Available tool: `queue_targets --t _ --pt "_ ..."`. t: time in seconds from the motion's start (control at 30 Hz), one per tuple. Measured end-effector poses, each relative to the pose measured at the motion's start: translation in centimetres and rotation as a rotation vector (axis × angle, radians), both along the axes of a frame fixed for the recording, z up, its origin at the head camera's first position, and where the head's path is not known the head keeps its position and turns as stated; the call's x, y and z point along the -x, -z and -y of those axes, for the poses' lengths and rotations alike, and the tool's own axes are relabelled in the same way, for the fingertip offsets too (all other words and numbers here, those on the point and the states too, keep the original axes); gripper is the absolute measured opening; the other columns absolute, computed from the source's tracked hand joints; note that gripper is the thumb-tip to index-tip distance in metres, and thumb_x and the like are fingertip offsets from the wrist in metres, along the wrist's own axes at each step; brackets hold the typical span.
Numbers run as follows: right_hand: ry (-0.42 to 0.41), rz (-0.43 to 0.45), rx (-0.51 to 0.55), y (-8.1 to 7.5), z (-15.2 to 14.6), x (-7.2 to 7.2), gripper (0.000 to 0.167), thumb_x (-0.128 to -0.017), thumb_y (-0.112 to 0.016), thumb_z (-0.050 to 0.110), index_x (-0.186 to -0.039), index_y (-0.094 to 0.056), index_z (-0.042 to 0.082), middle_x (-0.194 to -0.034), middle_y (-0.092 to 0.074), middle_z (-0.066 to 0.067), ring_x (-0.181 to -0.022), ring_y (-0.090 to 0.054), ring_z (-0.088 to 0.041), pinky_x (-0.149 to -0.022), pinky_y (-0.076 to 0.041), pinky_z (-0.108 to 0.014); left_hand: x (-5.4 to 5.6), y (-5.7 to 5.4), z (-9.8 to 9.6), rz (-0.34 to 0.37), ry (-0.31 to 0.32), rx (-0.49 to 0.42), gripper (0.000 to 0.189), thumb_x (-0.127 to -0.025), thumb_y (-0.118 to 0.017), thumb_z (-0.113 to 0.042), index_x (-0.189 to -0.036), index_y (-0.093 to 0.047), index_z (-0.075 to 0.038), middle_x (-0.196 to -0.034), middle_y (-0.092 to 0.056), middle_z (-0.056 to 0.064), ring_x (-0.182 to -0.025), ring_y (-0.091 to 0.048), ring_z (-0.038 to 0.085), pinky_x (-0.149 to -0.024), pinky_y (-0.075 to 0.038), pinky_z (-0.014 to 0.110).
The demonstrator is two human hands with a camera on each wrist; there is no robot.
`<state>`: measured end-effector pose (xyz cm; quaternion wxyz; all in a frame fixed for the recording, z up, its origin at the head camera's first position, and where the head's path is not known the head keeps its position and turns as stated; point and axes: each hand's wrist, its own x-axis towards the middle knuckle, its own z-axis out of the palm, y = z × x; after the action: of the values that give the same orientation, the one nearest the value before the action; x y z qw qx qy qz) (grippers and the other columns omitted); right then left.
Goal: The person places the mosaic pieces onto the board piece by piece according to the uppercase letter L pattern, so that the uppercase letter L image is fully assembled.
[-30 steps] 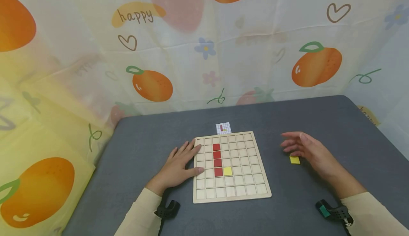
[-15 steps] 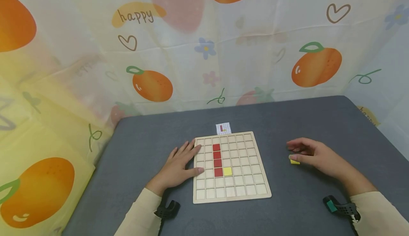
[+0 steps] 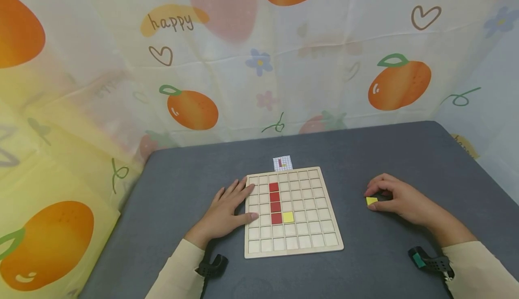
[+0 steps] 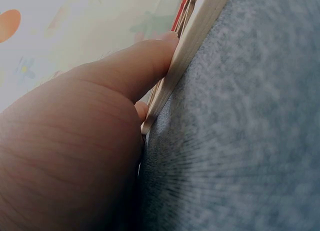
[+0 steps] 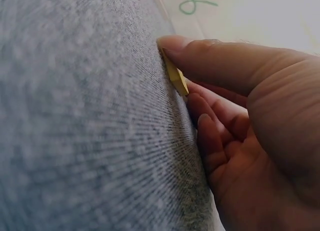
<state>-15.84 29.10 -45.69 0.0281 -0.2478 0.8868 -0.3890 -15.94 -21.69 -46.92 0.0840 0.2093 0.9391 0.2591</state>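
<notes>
A wooden grid board point(image 3: 311, 226) lies on the grey table. Several red square tiles point(image 3: 275, 207) form a column in it, and one yellow tile point(image 3: 288, 217) sits to the right of the lowest red one. My left hand point(image 3: 226, 211) rests on the board's left edge with fingers spread; in the left wrist view its thumb point(image 4: 145, 61) touches the wooden rim. To the right of the board, my right hand point(image 3: 401, 199) pinches a loose yellow tile point(image 3: 371, 201) between thumb and fingers. The right wrist view shows this yellow tile point(image 5: 175, 76) tilted close to the tabletop.
A small printed card point(image 3: 282, 163) with a grid pattern lies at the board's far edge. Behind the grey table point(image 3: 194, 168) hangs a cloth point(image 3: 227, 69) printed with oranges and hearts. A stretch of tabletop separates the board from my right hand.
My right hand has drawn back slightly, come down to the loose yellow tile and taken it between thumb and fingers. My left hand and the board have stayed in place.
</notes>
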Motion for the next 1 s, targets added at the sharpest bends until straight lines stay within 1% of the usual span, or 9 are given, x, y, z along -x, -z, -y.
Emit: queue_targets --t 0.07,0.13,0.27,0.37,0.4,0.53,0.67,0.83,1.0 --pt "0.002 -0.009 0.001 -0.1 0.1 -0.1 0.020 -0.094 -0.088 0.010 -0.109 -0.078 0.018 -0.123 -0.062 -0.001 -0.110 -0.057 -0.010 -0.089 -0.049 -0.023 0.0 0.0 0.0 -0.004 0.003 -0.003 0.092 -0.101 -0.070 -0.065 -0.174 -0.032 -0.024 -0.181 -0.012 -0.003 -0.166 -0.005 0.025 -0.127 0.002 0.062" --pt "0.003 -0.009 0.008 -0.2 0.2 -0.1 0.020 -0.093 -0.088 0.009 -0.108 -0.078 0.017 -0.120 -0.062 -0.001 -0.108 -0.058 -0.010 -0.088 -0.049 -0.023 0.0 0.1 0.1 -0.004 0.004 -0.001 0.092 -0.101 -0.070 -0.065 -0.174 -0.031 -0.024 -0.181 -0.011 -0.003 -0.166 -0.005 0.025 -0.127 0.002 0.062" --pt "0.015 0.066 0.045 -0.3 0.5 -0.1 0.019 -0.095 -0.086 0.008 -0.111 -0.077 0.013 -0.114 -0.066 -0.001 -0.101 -0.064 -0.010 -0.084 -0.054 -0.025 0.0 0.0 0.0 0.001 0.005 -0.003 0.093 -0.100 -0.070 -0.065 -0.174 -0.031 -0.024 -0.181 -0.011 -0.003 -0.166 -0.004 0.025 -0.127 0.002 0.062" --pt "0.050 0.116 0.054 -0.3 0.7 -0.2 0.015 -0.099 -0.083 0.009 -0.112 -0.077 0.011 -0.109 -0.068 0.000 -0.093 -0.064 -0.012 -0.077 -0.055 -0.029 0.0 -0.1 0.0 0.002 0.004 -0.008 0.093 -0.100 -0.070 -0.065 -0.174 -0.033 -0.023 -0.181 -0.012 -0.003 -0.166 -0.004 0.025 -0.127 0.003 0.062" --pt "0.065 0.119 0.052 -0.3 0.7 -0.2 0.014 -0.099 -0.082 0.009 -0.112 -0.077 0.011 -0.107 -0.068 0.001 -0.090 -0.063 -0.012 -0.075 -0.054 -0.030 0.0 -0.1 0.0 0.001 0.005 -0.009 0.092 -0.100 -0.070 -0.064 -0.174 -0.033 -0.023 -0.181 -0.013 -0.002 -0.166 -0.005 0.026 -0.127 0.002 0.063" --pt "0.120 0.110 0.048 -0.5 1.0 -0.3 0.011 -0.100 -0.082 0.013 -0.111 -0.078 0.011 -0.098 -0.067 0.001 -0.083 -0.060 -0.016 -0.069 -0.051 -0.031 0.0 -0.2 -0.1 0.000 0.003 -0.009 0.092 -0.100 -0.071 -0.064 -0.174 -0.034 -0.023 -0.181 -0.013 -0.002 -0.166 -0.005 0.026 -0.127 0.002 0.063" --pt "0.151 0.099 0.081 -0.6 1.3 -0.3 0.016 -0.100 -0.084 0.016 -0.113 -0.076 0.010 -0.097 -0.068 -0.001 -0.083 -0.064 -0.017 -0.071 -0.053 -0.031 -0.1 -0.3 -0.1 0.001 0.003 -0.005 0.092 -0.100 -0.071 -0.064 -0.174 -0.033 -0.023 -0.181 -0.013 -0.001 -0.166 -0.004 0.026 -0.127 0.003 0.062" --pt "0.146 0.075 0.145 -0.6 2.2 -0.6 0.014 -0.099 -0.085 0.014 -0.110 -0.077 0.009 -0.095 -0.069 -0.001 -0.079 -0.065 -0.018 -0.069 -0.053 -0.030 -0.1 -0.4 -0.1 -0.001 0.010 -0.007 0.092 -0.101 -0.071 -0.063 -0.174 -0.033 -0.023 -0.181 -0.013 -0.001 -0.166 -0.005 0.026 -0.127 0.002 0.062" --pt "0.130 0.075 0.172 -0.7 3.3 -0.9 0.012 -0.098 -0.085 0.014 -0.108 -0.080 0.010 -0.095 -0.071 0.000 -0.078 -0.065 -0.018 -0.069 -0.054 -0.030 -0.1 -0.4 0.0 0.002 0.014 -0.011 0.091 -0.101 -0.070 -0.063 -0.174 -0.033 -0.023 -0.181 -0.012 -0.001 -0.166 -0.005 0.026 -0.127 0.002 0.062"
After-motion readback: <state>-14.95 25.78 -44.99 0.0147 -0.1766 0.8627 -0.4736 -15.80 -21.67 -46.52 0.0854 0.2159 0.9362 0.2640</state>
